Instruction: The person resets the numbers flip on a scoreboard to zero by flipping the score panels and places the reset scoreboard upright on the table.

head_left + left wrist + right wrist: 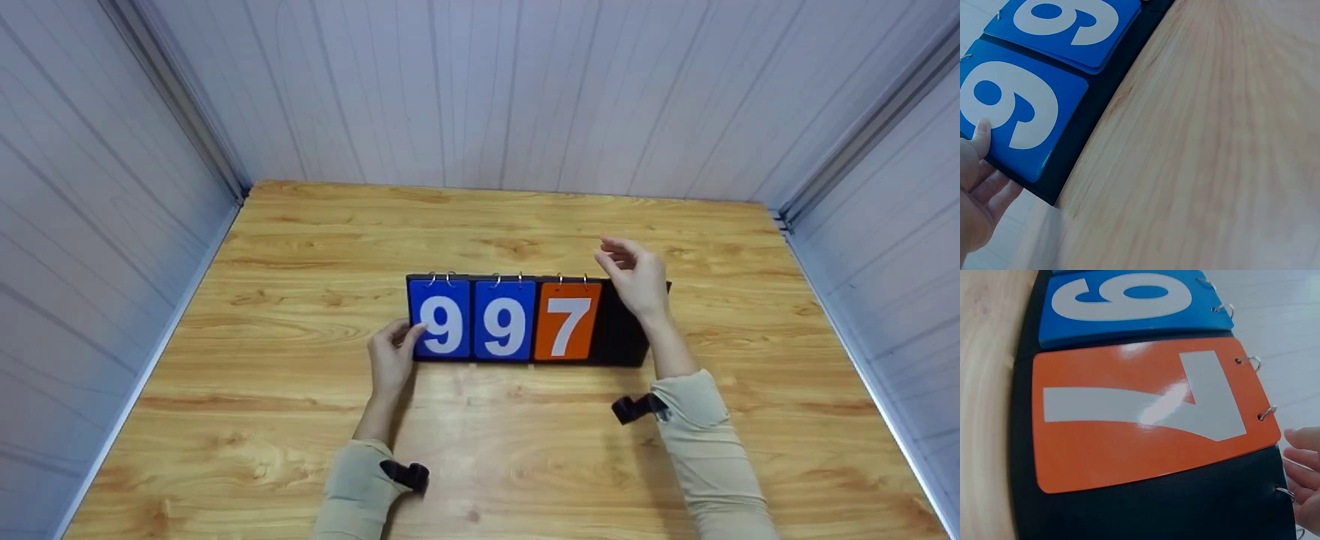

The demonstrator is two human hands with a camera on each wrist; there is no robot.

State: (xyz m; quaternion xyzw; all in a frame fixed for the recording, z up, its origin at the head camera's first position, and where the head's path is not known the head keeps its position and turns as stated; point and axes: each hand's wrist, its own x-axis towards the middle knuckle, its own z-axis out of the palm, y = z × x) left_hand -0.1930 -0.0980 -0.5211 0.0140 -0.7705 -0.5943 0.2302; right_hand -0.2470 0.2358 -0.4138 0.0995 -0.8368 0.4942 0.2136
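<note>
A black flip scoreboard (pixel 619 345) stands on the wooden table. Two blue cards with a white 9, the left card (pixel 420 292) and the middle card (pixel 484 292), hang from metal rings beside an orange card (pixel 547 349) with a white 7. The rightmost panel shows bare black. My left hand (pixel 391 360) grips the board's left end, thumb (pixel 982 135) on the front of the first blue card and fingers behind. Over the top of the bare panel is my right hand (pixel 639 283), fingers loosely bent, right by the rings (pixel 1285 494), with nothing seen in them.
The wooden table (pixel 510 465) runs out in front of and behind the board. White panelled walls (pixel 472 90) close in the back and both sides. A small black camera (pixel 634 407) is strapped at each wrist, over beige sleeves.
</note>
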